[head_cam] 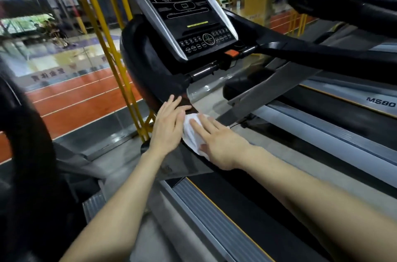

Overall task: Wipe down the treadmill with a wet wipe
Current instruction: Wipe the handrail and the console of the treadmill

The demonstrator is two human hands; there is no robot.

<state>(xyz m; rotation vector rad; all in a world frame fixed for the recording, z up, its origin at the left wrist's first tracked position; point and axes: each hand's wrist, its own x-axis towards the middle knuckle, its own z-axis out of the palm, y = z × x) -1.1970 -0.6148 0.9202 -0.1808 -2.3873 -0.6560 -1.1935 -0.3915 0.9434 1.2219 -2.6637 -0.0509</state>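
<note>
You stand at one treadmill (pixel 225 208), with a second treadmill (pixel 380 104) just to its right and one console (pixel 187 19) ahead. The step in hand looks like wiping the black left handrail (pixel 148 64). Both hands lie flat, fingers straight: your left hand (pixel 167 126) touches the wipe's edge, and your right hand (pixel 221 143) presses the one white wet wipe (pixel 190 130) onto the rail. Next, likely slide it up the curve under firm pressure.

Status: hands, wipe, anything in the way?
Left hand flat on black handrail. Right hand flat, pressing white wipe onto it. Nothing visible blocking the rail ahead.
</note>
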